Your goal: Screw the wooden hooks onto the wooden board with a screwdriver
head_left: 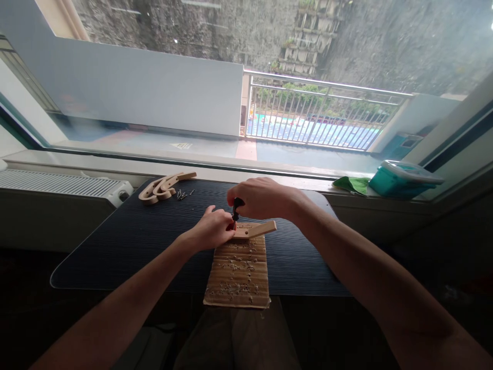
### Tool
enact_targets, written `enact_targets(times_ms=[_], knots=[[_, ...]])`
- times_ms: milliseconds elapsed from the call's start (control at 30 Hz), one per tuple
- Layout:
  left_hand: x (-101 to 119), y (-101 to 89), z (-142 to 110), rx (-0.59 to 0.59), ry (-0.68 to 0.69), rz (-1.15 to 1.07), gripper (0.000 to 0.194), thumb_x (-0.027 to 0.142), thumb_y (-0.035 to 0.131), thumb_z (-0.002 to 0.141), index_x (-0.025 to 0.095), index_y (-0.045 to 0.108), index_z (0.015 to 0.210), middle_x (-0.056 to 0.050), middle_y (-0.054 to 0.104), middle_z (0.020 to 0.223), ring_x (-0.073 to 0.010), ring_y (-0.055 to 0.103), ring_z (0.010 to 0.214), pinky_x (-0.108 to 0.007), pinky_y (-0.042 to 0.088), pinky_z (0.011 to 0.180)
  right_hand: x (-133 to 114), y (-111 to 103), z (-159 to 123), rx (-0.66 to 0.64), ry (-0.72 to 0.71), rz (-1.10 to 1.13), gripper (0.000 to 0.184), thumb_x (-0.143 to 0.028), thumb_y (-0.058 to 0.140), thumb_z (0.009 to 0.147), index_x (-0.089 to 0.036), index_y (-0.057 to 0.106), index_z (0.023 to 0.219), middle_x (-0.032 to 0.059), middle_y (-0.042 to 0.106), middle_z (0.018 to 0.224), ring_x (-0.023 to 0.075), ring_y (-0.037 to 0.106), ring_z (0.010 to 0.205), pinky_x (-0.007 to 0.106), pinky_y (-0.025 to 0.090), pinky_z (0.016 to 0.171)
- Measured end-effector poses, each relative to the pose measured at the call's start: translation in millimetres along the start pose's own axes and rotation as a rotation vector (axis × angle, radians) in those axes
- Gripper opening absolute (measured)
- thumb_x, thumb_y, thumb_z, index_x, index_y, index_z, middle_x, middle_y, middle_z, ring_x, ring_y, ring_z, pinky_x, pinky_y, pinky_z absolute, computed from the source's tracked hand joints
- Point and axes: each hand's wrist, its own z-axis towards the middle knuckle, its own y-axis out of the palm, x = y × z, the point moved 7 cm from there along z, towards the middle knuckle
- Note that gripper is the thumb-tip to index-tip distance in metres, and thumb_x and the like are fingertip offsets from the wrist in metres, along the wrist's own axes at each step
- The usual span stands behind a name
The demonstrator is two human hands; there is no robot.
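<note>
My right hand (258, 198) is closed round the dark handle of a screwdriver (236, 209), which points down at a light wooden piece (250, 231). The wooden piece has a dark hole near its middle and an angled arm to the right. My left hand (215, 227) pinches its left end, next to the screwdriver's tip; something red shows between the fingers, and the tip itself is hidden. Under the wood lies a pitted cardboard sheet (236, 272), full of small holes, reaching over the table's near edge.
Curved wooden pieces (164, 187) lie at the back left of the dark table (127, 246), beside several small screws (183, 195). On the sill at right are a green cloth (352, 184) and a teal box (402, 180). A radiator (61, 185) stands at left, below the window.
</note>
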Motion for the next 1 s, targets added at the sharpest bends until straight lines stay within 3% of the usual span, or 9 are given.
enact_targets(times_ms=[333, 533, 700, 1000], knots=[[2.0, 0.1, 0.8, -0.030, -0.014, 0.022, 0.020, 0.027, 0.049, 0.078, 0.021, 0.067, 0.073, -0.002, 0.071, 0.078, -0.0205, 0.061, 0.087, -0.050, 0.022, 0.102, 2.8, 2.0, 1.3, 0.008, -0.006, 0.000, 0.024, -0.024, 0.050, 0.080, -0.015, 0.070, 0.090, 0.0080, 0.068, 0.082, 0.0138, 0.052, 0.069, 0.027, 0.029, 0.058], [1.2, -0.3, 1.2, -0.010, -0.006, -0.002, 0.017, 0.024, 0.049, 0.078, 0.020, 0.065, 0.073, -0.001, 0.071, 0.076, -0.0197, 0.061, 0.085, -0.047, 0.025, 0.099, 2.7, 3.0, 0.9, 0.042, -0.046, 0.033, 0.032, -0.021, 0.050, 0.078, -0.020, 0.066, 0.105, 0.0056, 0.068, 0.090, 0.0150, 0.053, 0.075, 0.027, 0.030, 0.060], [3.3, -2.9, 0.3, -0.001, -0.002, 0.019, 0.018, 0.026, 0.048, 0.079, 0.019, 0.062, 0.069, -0.001, 0.069, 0.072, -0.0190, 0.060, 0.079, -0.044, 0.029, 0.093, 2.5, 6.2, 2.3, 0.031, -0.093, 0.045, 0.027, -0.015, 0.049, 0.076, -0.020, 0.069, 0.093, 0.0044, 0.068, 0.085, 0.0128, 0.051, 0.069, 0.026, 0.030, 0.059], [3.2, -2.0, -2.4, -0.051, 0.029, 0.026, 0.010, 0.027, 0.054, 0.075, 0.020, 0.059, 0.070, 0.000, 0.066, 0.075, -0.0204, 0.057, 0.083, -0.047, 0.028, 0.095, -0.6, 7.2, -4.1, 0.020, -0.071, 0.076, 0.025, -0.014, 0.048, 0.078, -0.019, 0.068, 0.092, 0.0044, 0.065, 0.082, 0.0119, 0.046, 0.066, 0.026, 0.028, 0.057]])
